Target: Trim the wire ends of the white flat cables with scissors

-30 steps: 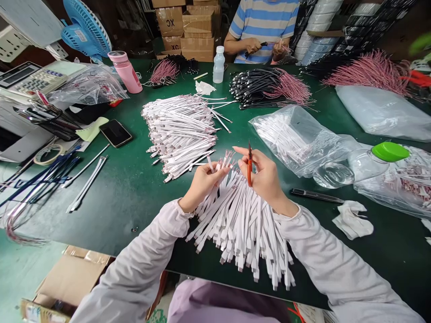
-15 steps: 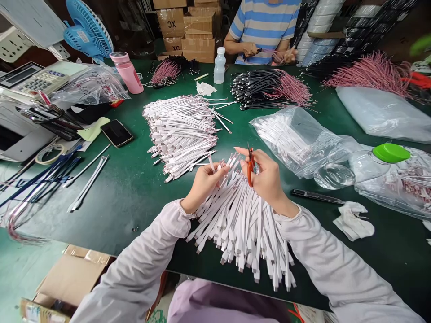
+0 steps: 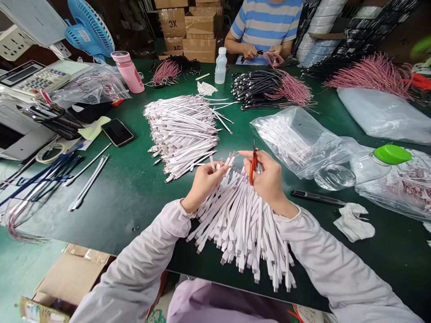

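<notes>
White cables [image 3: 230, 160] were held as a small bunch in the person's left hand [image 3: 206, 181], pinched between the thumb and the bent fingers, with pinkish wire ends pointing toward one o'clock. Each cable looked light, flat and easily bent, but probably stiff at the metal plug; the smooth coating might slide in a loose pinch, and the thin wire ends seemed the most fragile part. For this reason, the best place to take hold was the white flat part just below the wires. At three o'clock from this bunch, the right hand [image 3: 267, 177] was closed around an orange-handled cutter [image 3: 252, 172], blades upward, its index finger stretched toward the wire ends; whether the fingertip touched a strand, I could not tell. Under both hands, a fanned heap [image 3: 242, 220] of the same cables spread with plugs toward six o'clock. Farther out on the green table [image 3: 134, 188], another white pile [image 3: 182, 134] lay at ten o'clock, a clear bag [image 3: 296, 139] at two, and black cables [image 3: 259, 87] at one. Beyond them, between twelve and one, a person in a striped shirt [image 3: 267, 22] handled dark and pinkish wires.
</notes>
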The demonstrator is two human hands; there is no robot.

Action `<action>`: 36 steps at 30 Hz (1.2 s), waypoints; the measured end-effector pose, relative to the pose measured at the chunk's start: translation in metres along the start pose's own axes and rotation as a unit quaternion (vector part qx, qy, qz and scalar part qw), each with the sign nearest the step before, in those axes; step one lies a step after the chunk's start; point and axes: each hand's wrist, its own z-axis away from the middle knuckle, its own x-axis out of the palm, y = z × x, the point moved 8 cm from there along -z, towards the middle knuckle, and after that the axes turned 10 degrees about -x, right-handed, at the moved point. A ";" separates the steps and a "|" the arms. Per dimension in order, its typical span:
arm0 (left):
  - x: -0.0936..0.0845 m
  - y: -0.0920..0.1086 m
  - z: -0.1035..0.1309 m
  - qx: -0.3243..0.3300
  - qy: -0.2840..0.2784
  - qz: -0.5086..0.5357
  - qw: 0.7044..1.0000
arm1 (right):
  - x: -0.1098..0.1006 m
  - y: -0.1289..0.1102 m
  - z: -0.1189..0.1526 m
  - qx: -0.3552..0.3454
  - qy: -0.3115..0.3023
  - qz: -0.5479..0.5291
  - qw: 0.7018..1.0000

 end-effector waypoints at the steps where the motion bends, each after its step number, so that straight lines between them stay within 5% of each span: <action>1: 0.001 0.000 0.000 0.003 -0.001 -0.004 1.000 | 0.001 -0.001 -0.001 -0.009 -0.007 0.001 1.000; 5: 0.002 0.000 0.000 0.008 -0.001 -0.009 1.000 | 0.006 -0.007 -0.003 -0.042 -0.047 0.025 0.998; 13: 0.001 -0.003 -0.001 -0.008 -0.003 -0.002 1.000 | 0.002 -0.006 -0.002 -0.051 -0.023 0.076 0.996; 36: -0.002 -0.004 0.001 -0.046 0.023 0.022 0.998 | 0.011 -0.005 -0.001 -0.034 -0.065 0.022 0.997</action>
